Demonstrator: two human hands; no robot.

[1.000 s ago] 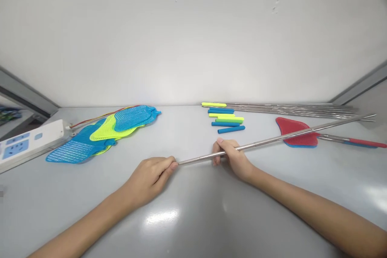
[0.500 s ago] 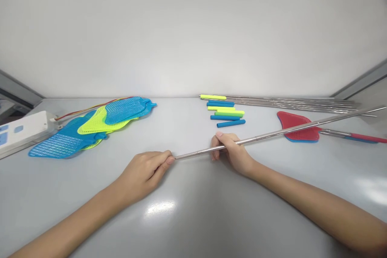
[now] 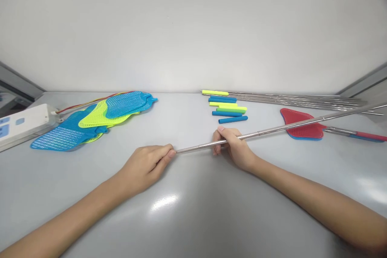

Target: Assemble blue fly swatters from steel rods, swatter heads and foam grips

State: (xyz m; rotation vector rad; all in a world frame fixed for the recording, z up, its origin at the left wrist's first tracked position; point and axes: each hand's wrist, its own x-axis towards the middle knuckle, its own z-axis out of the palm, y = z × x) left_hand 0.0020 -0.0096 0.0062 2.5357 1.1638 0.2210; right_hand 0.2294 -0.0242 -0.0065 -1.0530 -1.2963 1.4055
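A telescopic metal rod [image 3: 281,127] slants from the middle of the table up to the right edge of the view. My left hand [image 3: 152,165] pinches its thin left end, and the fingers cover the tip. Farther along, my right hand [image 3: 234,147] is closed around the rod, the thumb lying along the near side and the fingers curled beneath. Beyond the right hand lie several handle sleeves: a blue one [image 3: 232,119] is nearest, with a green one [image 3: 231,109] and yellow ones behind. Past the rod, a red fly swatter head [image 3: 302,123] rests on a blue one.
Blue mesh swatter heads [image 3: 60,135] and a yellow one [image 3: 93,117] overlap at the left. A white power strip [image 3: 27,125] with wires sits beside them. Along the wall lies a bundle of metal rods [image 3: 290,100]. The grey table [image 3: 193,209] meets the wall behind.
Both hands keep their grip on the rod, with hardly any movement. The whole view has shifted slightly, so things on the table appear a little higher and farther right.
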